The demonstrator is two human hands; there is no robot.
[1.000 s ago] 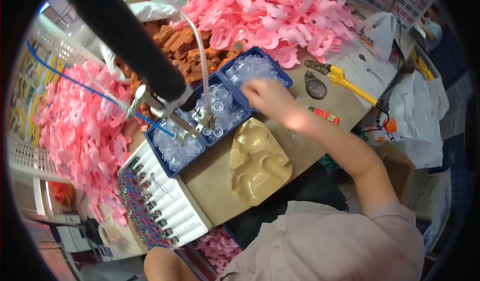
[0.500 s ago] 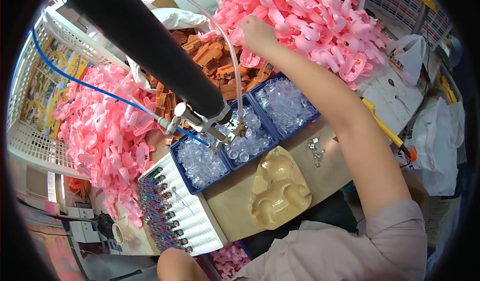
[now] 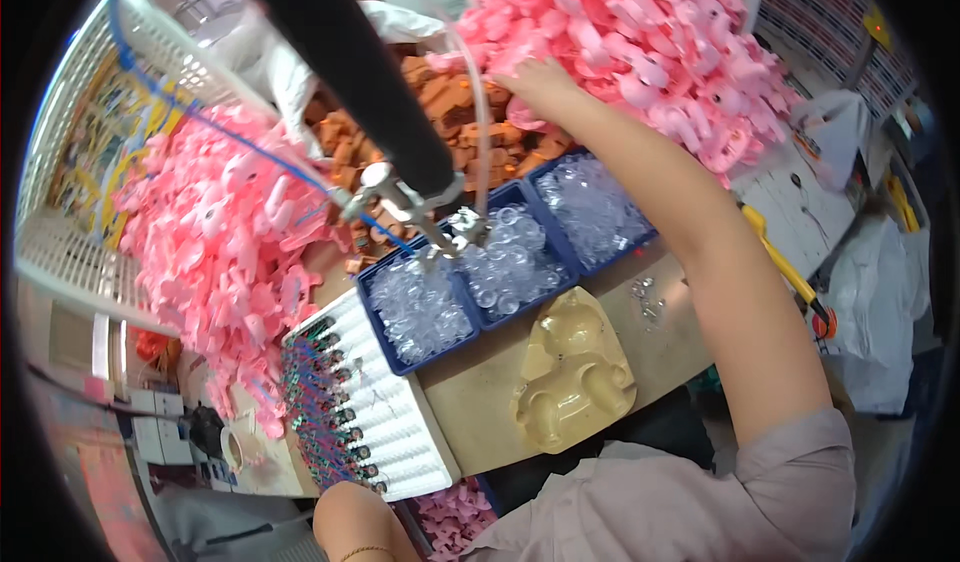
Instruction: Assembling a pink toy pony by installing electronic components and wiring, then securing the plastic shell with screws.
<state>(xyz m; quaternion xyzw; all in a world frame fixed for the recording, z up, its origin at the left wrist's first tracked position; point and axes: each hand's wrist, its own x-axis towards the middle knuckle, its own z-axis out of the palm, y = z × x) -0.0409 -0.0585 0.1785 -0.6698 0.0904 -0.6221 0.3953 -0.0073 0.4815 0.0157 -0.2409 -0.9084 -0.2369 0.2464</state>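
The left hand is out of view, its state unknowable; the right hand (image 3: 545, 84) seems to touch the left edge of the large pink heap (image 3: 640, 52), fingers too blurred to tell whether they grip. From the left: another pink pile (image 3: 215, 222), a white tray (image 3: 395, 432) bearing wired parts (image 3: 320, 412), blue bins (image 3: 440, 355) holding clear pieces (image 3: 420, 312), orange parts (image 3: 450, 107) behind, a tan mould (image 3: 575, 372) in front.

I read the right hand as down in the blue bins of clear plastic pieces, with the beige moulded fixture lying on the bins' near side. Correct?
Not quite: the head view shows the right hand at the edge of the pink plastic parts pile, beyond, not in, the blue bins of clear plastic pieces. The beige moulded fixture does lie on the bins' near side.
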